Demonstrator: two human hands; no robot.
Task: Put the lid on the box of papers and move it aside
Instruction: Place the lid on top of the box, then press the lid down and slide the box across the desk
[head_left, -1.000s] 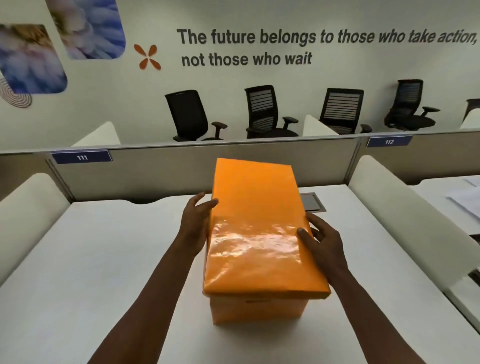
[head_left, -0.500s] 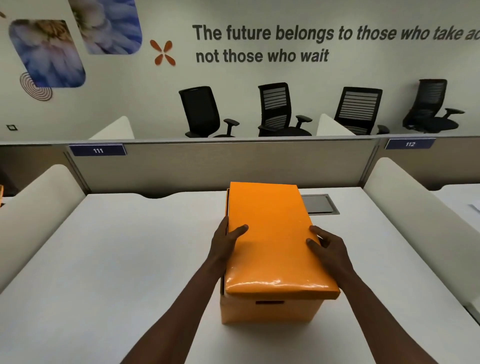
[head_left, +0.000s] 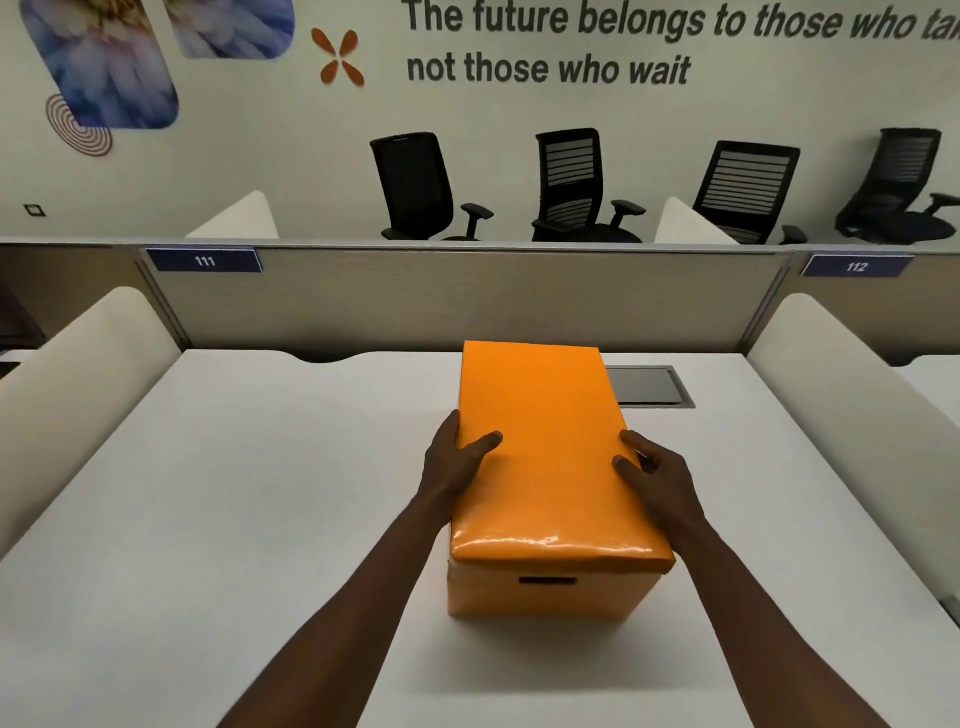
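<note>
An orange box (head_left: 545, 597) stands in the middle of the white desk (head_left: 234, 493). Its glossy orange lid (head_left: 545, 441) sits flat on top and covers it, so the papers inside are hidden. A dark handle slot shows on the box's near face. My left hand (head_left: 452, 462) grips the lid's left edge, thumb on top. My right hand (head_left: 654, 473) grips the lid's right edge, thumb also on top.
A grey cable hatch (head_left: 649, 387) is set into the desk just right of the box's far end. Cream side dividers (head_left: 78, 384) (head_left: 841, 384) flank the desk, and a beige partition (head_left: 467, 296) closes the back. Black office chairs stand beyond it.
The lid has come down from a tilted, raised position onto the box and now lies flat. Both hands stayed on its side edges.
</note>
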